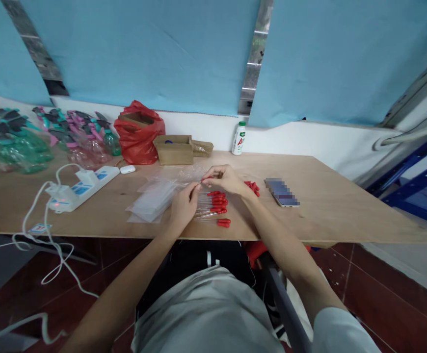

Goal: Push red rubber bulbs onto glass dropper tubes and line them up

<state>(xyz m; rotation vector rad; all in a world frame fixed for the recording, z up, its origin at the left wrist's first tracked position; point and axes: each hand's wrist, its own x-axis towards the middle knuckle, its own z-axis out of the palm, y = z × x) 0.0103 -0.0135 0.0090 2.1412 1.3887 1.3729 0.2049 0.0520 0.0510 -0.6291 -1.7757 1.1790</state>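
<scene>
Head view: red-ended tubes (pixel 219 201) between plastic sleeves (pixel 151 201) and phone (pixel 282 193).

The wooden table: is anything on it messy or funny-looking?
A little. The white cables by the power strip droop over the front edge of the table in messy loops, and the clear bags lie crookedly overlapped. I can't see any spill.

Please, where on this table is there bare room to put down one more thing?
The widest bare patch of the table lies right of the phone. A smaller one lies between the power strip and the clear bags. It is crowded around the red-ended tubes and, at far left, among the spray bottles.
</scene>
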